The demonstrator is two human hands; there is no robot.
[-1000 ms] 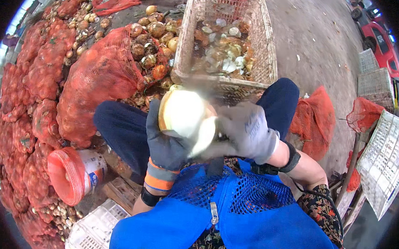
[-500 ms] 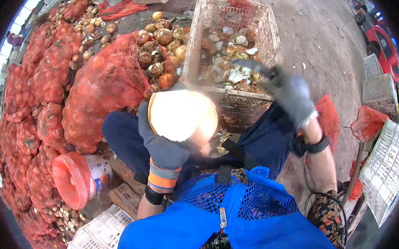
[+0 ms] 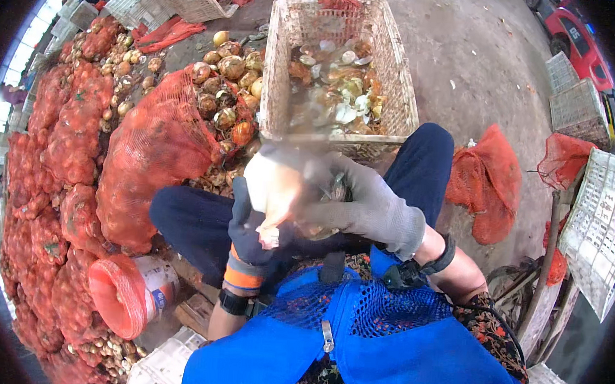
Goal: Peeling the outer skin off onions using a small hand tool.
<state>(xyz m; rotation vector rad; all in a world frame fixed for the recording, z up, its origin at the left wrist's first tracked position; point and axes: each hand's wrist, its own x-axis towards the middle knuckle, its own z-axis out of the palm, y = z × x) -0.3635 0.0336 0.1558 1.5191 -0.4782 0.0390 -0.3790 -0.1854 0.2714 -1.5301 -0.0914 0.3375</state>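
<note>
In front of my lap, my left hand (image 3: 250, 224), in a dark glove with an orange band, is wrapped round a large pale onion (image 3: 257, 182). A loose flap of its skin (image 3: 270, 233) hangs down, and the onion's upper part is glaring white. My right hand (image 3: 367, 203), in a grey glove, is closed against the onion's right side, its fingers curled and smeared by motion. What those fingers hold is hidden. Just beyond my hands stands a dirty white plastic crate (image 3: 397, 78) with onion peelings (image 3: 345, 99) in it.
Loose onions (image 3: 232, 66) lie left of the crate, beside a full red mesh sack (image 3: 152, 147). More filled sacks (image 3: 80, 115) are piled far left. A bucket lined with red mesh (image 3: 122, 293) lies near my left knee. An empty-looking red sack (image 3: 488, 182) lies right; white crates (image 3: 594, 223) stand beyond.
My right hand has come back from over the crate to the onion's right side. The onion has tilted in my left hand, and a skin flap now hangs from it. The view has shifted slightly.
</note>
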